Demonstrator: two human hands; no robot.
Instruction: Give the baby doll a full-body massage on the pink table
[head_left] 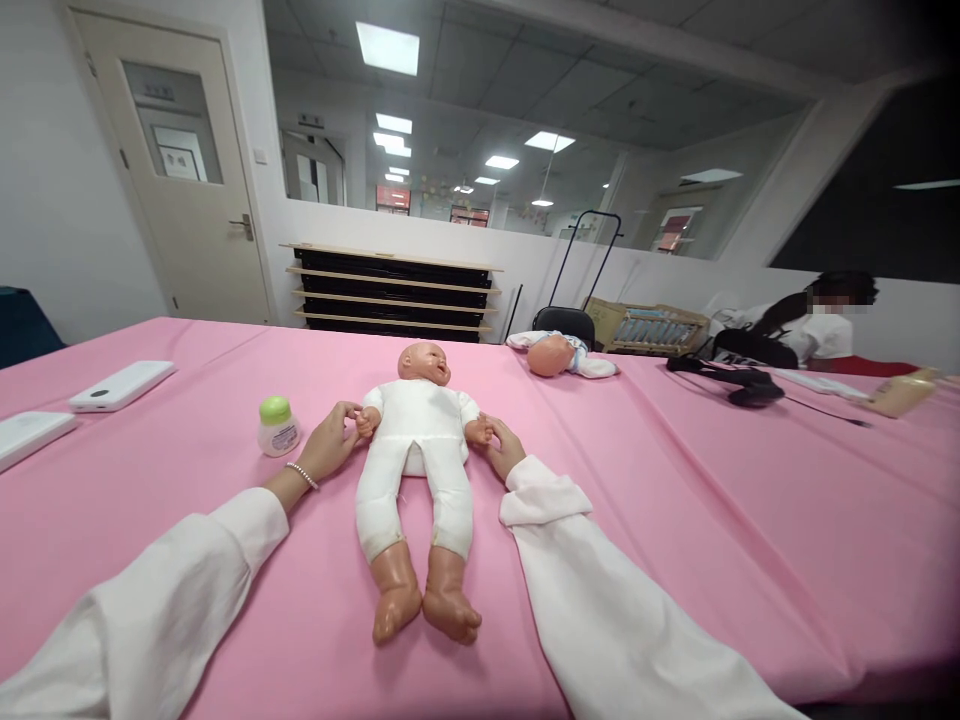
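A baby doll (417, 430) with a white cloth body lies on its back on the pink-covered table (315, 620), head away from me and feet towards me. My left hand (331, 440) is closed round the doll's hand on the left side, the fingertips partly hidden behind it. On the other side my right hand (504, 447) holds the doll's other hand, with its fingers curled behind and mostly hidden. A small jar with a green lid (277, 427) stands just left of my left hand.
Two white devices (124, 386) lie at the table's left edge. A second doll (553, 355) rests at the far edge. Black headphones (724, 381) and a yellowish bottle (902, 391) are on the right. A person (825, 330) sits beyond the table at the far right.
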